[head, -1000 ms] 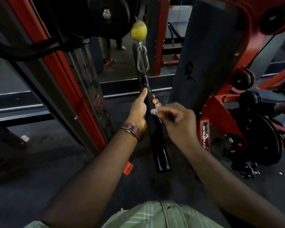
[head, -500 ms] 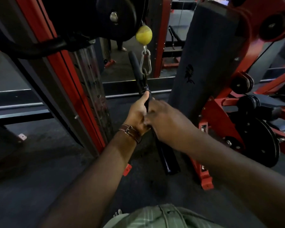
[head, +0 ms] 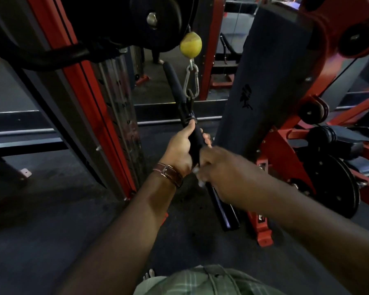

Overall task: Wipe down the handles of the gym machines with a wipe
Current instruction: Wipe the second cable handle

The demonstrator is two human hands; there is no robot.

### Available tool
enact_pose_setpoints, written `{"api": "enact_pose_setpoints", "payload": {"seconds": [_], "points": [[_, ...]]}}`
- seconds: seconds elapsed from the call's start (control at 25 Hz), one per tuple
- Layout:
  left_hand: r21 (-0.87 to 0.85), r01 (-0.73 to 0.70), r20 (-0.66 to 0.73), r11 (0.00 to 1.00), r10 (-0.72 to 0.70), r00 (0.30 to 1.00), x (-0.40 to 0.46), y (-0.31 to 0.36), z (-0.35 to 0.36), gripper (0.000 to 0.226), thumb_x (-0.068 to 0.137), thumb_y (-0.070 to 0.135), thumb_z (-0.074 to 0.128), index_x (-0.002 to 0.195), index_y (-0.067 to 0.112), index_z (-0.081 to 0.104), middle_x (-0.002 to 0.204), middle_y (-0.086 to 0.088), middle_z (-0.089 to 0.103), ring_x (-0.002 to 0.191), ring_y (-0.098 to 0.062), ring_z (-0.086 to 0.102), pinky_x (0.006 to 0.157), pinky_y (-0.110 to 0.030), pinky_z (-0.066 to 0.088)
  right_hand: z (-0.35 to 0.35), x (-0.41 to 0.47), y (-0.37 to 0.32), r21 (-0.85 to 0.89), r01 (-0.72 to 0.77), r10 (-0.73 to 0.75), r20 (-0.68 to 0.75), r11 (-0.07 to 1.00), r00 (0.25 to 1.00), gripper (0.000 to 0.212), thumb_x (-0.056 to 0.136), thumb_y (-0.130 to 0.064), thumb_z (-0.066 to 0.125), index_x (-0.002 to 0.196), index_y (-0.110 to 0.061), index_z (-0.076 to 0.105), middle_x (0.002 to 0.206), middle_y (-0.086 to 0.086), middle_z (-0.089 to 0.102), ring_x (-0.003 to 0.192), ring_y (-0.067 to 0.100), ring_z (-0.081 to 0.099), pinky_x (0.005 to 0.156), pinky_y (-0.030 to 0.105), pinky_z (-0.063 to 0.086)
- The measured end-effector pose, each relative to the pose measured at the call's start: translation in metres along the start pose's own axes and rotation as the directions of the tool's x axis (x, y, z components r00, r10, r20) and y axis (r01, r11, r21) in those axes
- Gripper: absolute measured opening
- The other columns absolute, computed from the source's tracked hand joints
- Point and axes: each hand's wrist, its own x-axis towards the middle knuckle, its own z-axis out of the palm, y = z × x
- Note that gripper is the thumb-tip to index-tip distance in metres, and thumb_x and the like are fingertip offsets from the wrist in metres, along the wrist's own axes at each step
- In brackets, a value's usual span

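Two hands, one bar handle, one wipe: that is your working set.

Left to right:

- Red upright, one, with the weight stack just beside it on its right.
- Your left hand, one, brown strap at the wrist. It is clamped round the handle just below the swivel, thumb running up the grip.
- Handle: one black bar, hung from one steel carabiner under one yellow stopper ball. Its long axis tilts from upper left, away from you, down to lower right, toward you. The far grip stands clear above the carabiner; the near end pokes out below your right hand.
- Your right hand, one, touching the left and just below it on the bar. Its fingers curl round the near grip, with the wipe showing only as a small pale scrap at its left edge. How much wipe lies under the palm cannot be seen.
- Dark pad, one, then red frame with pulleys and a plate.

Judgement: your right hand is nearer the unwiped lower length, so the stroke probably runs down along the axis toward you.
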Motion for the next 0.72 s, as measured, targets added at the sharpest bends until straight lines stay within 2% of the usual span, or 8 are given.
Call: {"api": "enact_pose_setpoints", "payload": {"seconds": [0.12,0.2,0.28,0.36,0.44,0.56,0.64,0.72], "points": [[-0.009,-0.017,0.014,1.0,0.017,1.0,0.0,-0.006,-0.001,0.032,0.102,0.038,0.051,0.09,0.009,0.051,0.073,-0.006,0.052,0.058,-0.018,0.053,0.059,-0.031,0.049,-0.005,-0.01,-0.001,-0.068,0.016,-0.013,0.049,0.998,0.999,0.025,0.101,-0.021,0.045,0.119,-0.018,0.062,0.121,0.0,0.041,0.107,0.014,0.042,0.083,0.033,0.052],[0.054,-0.026,0.028,0.998,0.025,0.999,0.004,-0.006,-0.009,0.04,0.1,0.044,0.054,0.093,0.005,0.059,0.075,-0.008,0.056,0.06,-0.02,0.055,0.057,-0.03,0.051,0.006,0.013,0.015,-0.085,-0.014,0.001,-0.145,0.996,0.989,0.014,0.094,-0.016,0.064,0.107,-0.019,0.067,0.111,0.0,0.049,0.096,0.013,0.049,0.073,0.035,0.055],[0.083,-0.02,0.03,0.996,0.017,0.999,0.005,-0.004,-0.008,0.045,0.099,0.048,0.054,0.099,0.004,0.06,0.077,-0.009,0.053,0.064,-0.02,0.051,0.055,-0.028,0.05,0.019,0.023,0.029,0.118,-0.082,0.112,-0.278,0.99,0.954,0.012,0.085,-0.005,0.073,0.091,-0.015,0.069,0.098,0.001,0.056,0.084,0.011,0.055,0.067,0.034,0.055],[-0.034,0.004,0.011,0.999,-0.004,1.0,0.006,-0.003,-0.002,0.037,0.101,0.044,0.049,0.094,0.008,0.052,0.07,-0.006,0.051,0.06,-0.017,0.05,0.054,-0.025,0.048,0.029,-0.001,0.024,0.362,-0.016,0.158,-0.366,0.932,0.917,0.012,0.082,0.005,0.07,0.083,-0.008,0.071,0.091,0.001,0.06,0.079,0.002,0.059,0.07,0.018,0.051],[-0.1,0.011,0.055,0.995,-0.006,0.998,0.008,-0.004,-0.001,0.036,0.102,0.043,0.047,0.086,0.011,0.047,0.065,-0.004,0.047,0.054,-0.015,0.047,0.052,-0.023,0.045,0.039,-0.034,0.005,0.573,-0.002,0.278,-0.394,0.82,0.876,0.016,0.086,0.008,0.065,0.084,-0.006,0.073,0.091,-0.001,0.064,0.084,0.001,0.063,0.073,0.012,0.048],[-0.105,0.008,0.109,0.994,0.003,0.994,0.01,-0.008,-0.004,0.035,0.101,0.044,0.047,0.088,0.011,0.047,0.067,-0.003,0.047,0.055,-0.016,0.048,0.051,-0.025,0.045,0.061,-0.021,0.011,0.751,-0.097,0.577,-0.412,0.654,0.706,0.023,0.084,0.01,0.071,0.091,-0.011,0.074,0.094,-0.002,0.07,0.091,0.009,0.069,0.08,0.023,0.054],[-0.08,-0.008,0.128,0.997,0.018,0.992,0.012,-0.009,-0.005,0.035,0.101,0.044,0.047,0.09,0.011,0.047,0.069,-0.002,0.048,0.055,-0.018,0.048,0.052,-0.027,0.045,0.064,0.007,0.024,0.905,-0.101,0.743,-0.271,0.413,0.612,0.021,0.085,0.008,0.07,0.094,-0.01,0.073,0.092,-0.004,0.074,0.088,0.002,0.069,0.08,0.02,0.053],[-0.071,-0.028,0.129,0.997,0.037,0.991,0.012,-0.009,-0.003,0.034,0.101,0.044,0.047,0.09,0.012,0.047,0.071,-0.002,0.05,0.057,-0.017,0.048,0.058,-0.03,0.044,0.067,0.015,0.024,0.985,-0.037,0.779,-0.112,0.171,0.616,0.02,0.089,0.011,0.063,0.098,-0.005,0.07,0.087,0.0,0.074,0.081,0.003,0.07,0.074,0.016,0.053]]}}
